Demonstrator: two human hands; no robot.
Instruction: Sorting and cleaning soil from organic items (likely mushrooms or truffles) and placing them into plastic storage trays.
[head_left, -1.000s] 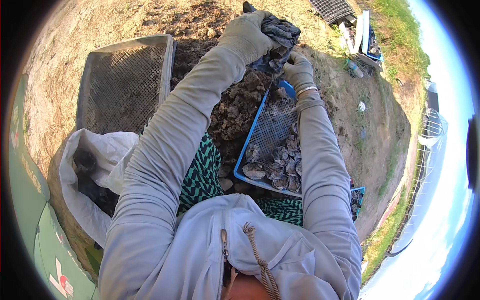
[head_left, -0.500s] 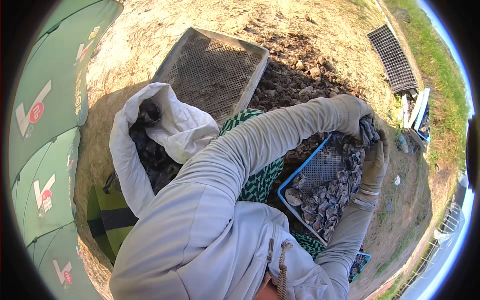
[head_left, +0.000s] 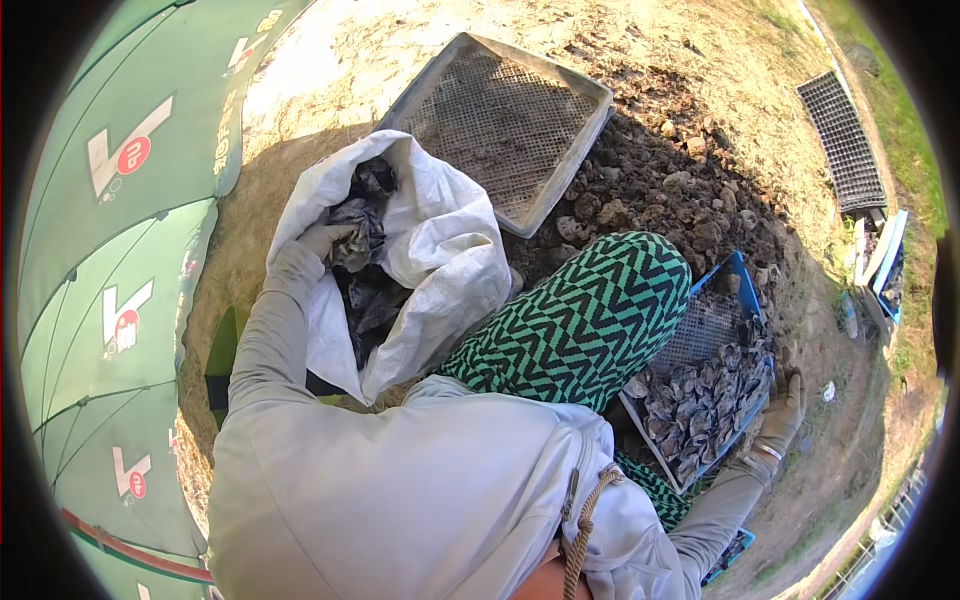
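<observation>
Inside the mouth of a white woven sack [head_left: 465,255], my left hand [head_left: 322,241] is closed on a bunch of crumpled dark plastic bags [head_left: 358,232]. More dark bags [head_left: 372,305] lie deeper in the sack, and its folded rim partly surrounds my wrist. At the right, my gloved right hand [head_left: 782,415] rests with fingers stretched along the outer side of a blue-edged mesh tray [head_left: 752,290]; it holds nothing that I can see. Small crumpled dark pieces [head_left: 695,405], which look like plastic bags, fill the tray's nearer part.
My knee in green-and-black patterned cloth [head_left: 600,310] rises between sack and tray. Beyond stand a grey mesh tray [head_left: 510,130] and a heap of dark soil clods [head_left: 665,185]. A black seedling tray [head_left: 845,140] lies far right; a green umbrella [head_left: 75,215] borders the left.
My left hand has swung from the blue-edged tray back to the sack, carrying dark bags. My right hand has lowered along the tray's outer side and let go. The view has shifted.
</observation>
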